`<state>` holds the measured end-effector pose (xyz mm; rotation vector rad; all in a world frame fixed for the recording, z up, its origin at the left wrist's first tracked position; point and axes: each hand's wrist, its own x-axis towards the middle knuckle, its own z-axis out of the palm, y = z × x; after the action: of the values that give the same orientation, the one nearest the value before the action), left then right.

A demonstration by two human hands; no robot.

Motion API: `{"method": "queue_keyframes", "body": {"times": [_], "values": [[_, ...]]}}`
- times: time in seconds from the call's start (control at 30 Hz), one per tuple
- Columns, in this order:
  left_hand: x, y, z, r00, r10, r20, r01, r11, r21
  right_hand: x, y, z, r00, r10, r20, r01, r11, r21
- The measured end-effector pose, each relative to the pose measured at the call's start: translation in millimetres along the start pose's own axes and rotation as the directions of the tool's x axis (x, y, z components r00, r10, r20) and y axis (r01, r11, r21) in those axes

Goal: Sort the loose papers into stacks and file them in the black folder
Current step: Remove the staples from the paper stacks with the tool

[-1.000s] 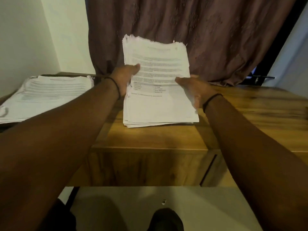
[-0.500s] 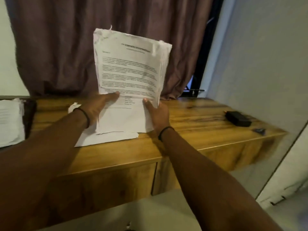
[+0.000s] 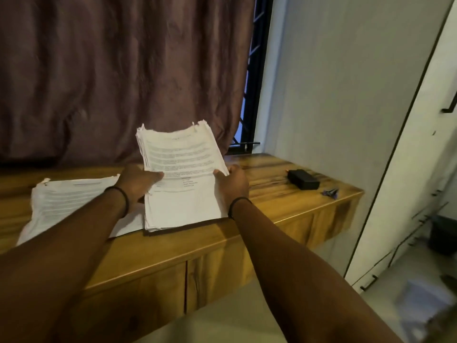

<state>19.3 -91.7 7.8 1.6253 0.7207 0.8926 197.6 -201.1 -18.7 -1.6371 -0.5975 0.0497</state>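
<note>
Gripping the paper stack (image 3: 183,206), left hand (image 3: 137,184) and right hand (image 3: 233,186) hold it between another stack (image 3: 69,204) and a black box (image 3: 303,179).

a thick printed stack (image 3: 183,186), ragged-topped, is tilting up near the desk's (image 3: 272,214) front edge, lower end seemingly resting there; a second pile (image 3: 69,201) is lying flat just left.
</note>
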Motion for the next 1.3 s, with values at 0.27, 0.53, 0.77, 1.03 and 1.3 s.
{"method": "queue_keyframes", "body": {"times": [0.27,0.53,0.77,1.03,1.3], "values": [[20,-32,36,0.991,-0.128,-0.036,0.13,0.989,0.071,21,31,-15,0.997,0.078,-0.003,-0.077,0.977,-0.198],[48,-39,49,0.973,-0.216,-0.082,0.23,0.937,0.264,38,45,-19,0.992,0.102,0.069,-0.062,0.895,-0.441],[55,-39,46,0.969,-0.238,-0.064,0.246,0.93,0.273,39,45,-13,0.993,0.091,0.07,-0.048,0.885,-0.463],[47,-27,26,0.97,-0.188,-0.155,0.228,0.924,0.307,37,34,3,0.982,0.107,0.158,-0.031,0.906,-0.422],[34,-13,-48,0.95,-0.22,-0.222,0.241,0.968,0.073,18,7,66,0.983,0.024,0.179,0.014,0.978,-0.208]]}}
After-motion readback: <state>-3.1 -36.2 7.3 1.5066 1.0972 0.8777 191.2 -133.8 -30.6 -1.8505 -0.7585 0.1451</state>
